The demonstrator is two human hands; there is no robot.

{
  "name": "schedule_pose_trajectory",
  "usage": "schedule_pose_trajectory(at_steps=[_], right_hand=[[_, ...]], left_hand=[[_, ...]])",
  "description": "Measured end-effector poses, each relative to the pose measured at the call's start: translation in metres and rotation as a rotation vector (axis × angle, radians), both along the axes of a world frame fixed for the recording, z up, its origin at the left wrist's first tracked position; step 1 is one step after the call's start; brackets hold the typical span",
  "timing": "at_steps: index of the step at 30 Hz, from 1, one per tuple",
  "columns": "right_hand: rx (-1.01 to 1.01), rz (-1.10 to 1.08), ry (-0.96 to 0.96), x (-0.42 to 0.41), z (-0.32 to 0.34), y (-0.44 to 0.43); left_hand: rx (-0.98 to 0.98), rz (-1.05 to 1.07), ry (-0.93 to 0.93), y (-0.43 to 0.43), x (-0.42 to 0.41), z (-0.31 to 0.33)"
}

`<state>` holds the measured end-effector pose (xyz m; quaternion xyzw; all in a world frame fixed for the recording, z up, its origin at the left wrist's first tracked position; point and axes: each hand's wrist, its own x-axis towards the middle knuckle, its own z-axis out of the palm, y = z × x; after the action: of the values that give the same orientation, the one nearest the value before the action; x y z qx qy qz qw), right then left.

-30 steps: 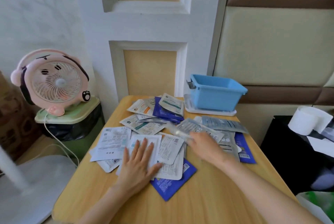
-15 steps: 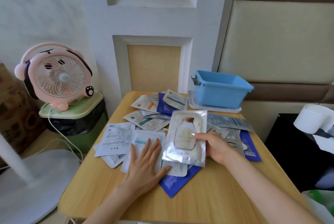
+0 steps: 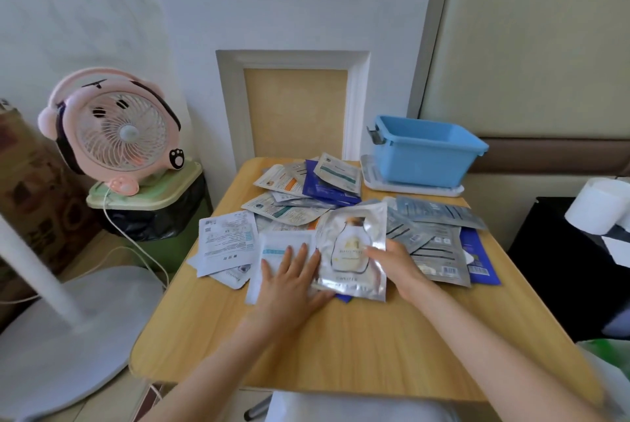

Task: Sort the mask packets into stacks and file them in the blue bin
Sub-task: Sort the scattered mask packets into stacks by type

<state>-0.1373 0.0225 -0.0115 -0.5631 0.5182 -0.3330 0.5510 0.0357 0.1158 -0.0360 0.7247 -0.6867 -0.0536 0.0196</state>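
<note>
Several mask packets lie scattered over the wooden table (image 3: 358, 346): white ones (image 3: 227, 240) at the left, grey ones (image 3: 439, 213) at the right, dark blue ones (image 3: 324, 188) at the back. My right hand (image 3: 392, 261) grips the right edge of a silver packet with a cream bottle picture (image 3: 351, 251), tilted up over the pile. My left hand (image 3: 293, 282) rests flat, fingers spread, on a white packet (image 3: 276, 244). The blue bin (image 3: 426, 152) stands at the table's back right on a white lid (image 3: 375, 179).
A pink fan (image 3: 116, 128) stands on a green-lidded trash can (image 3: 146, 203) left of the table. A white fan base (image 3: 61, 329) sits on the floor at the left. A paper roll (image 3: 600, 206) rests on a dark surface at the right.
My right hand has lifted the silver bottle packet out of the pile and turned its front towards me, then lowered it a little. My left hand stays pressed on the white packet.
</note>
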Motion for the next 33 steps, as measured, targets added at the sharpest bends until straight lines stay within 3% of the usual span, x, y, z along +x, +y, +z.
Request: schedule_pose_trajectory(at_steps=[5, 10, 12, 15, 18, 21, 27, 29, 31, 33], right_hand=[[-0.017, -0.161, 0.092, 0.007, 0.006, -0.028], [0.089, -0.157, -0.296, -0.009, 0.021, -0.009], [0.126, -0.075, -0.297, -0.021, 0.023, 0.007], [0.147, 0.091, -0.096, -0.035, 0.018, 0.036], [0.076, 0.237, 0.278, -0.040, 0.011, 0.054], [0.031, 0.329, 0.531, -0.038, 0.007, 0.056], [-0.246, 0.425, 1.088, -0.036, 0.024, 0.066], [-0.452, 0.261, 1.133, -0.039, 0.028, 0.058], [-0.690, 0.074, 1.045, -0.046, 0.027, 0.042], [-0.713, 0.152, 1.121, -0.059, 0.018, 0.020]], left_hand=[[-0.024, 0.033, 0.040, -0.043, -0.002, -0.002], [-0.024, -0.021, -0.023, 0.003, -0.005, -0.002], [-0.103, -0.046, -0.068, 0.039, -0.004, -0.008], [-0.158, 0.003, -0.117, 0.082, -0.002, -0.024], [-0.144, 0.005, -0.153, 0.101, -0.005, -0.024], [-0.176, 0.036, -0.111, 0.099, -0.008, -0.013], [-0.085, -0.102, -0.113, 0.079, -0.021, -0.015], [-0.079, -0.158, -0.070, 0.073, -0.021, -0.014], [-0.131, -0.183, 0.016, 0.066, -0.022, -0.016], [-0.146, -0.186, 0.043, 0.061, -0.024, -0.018]])
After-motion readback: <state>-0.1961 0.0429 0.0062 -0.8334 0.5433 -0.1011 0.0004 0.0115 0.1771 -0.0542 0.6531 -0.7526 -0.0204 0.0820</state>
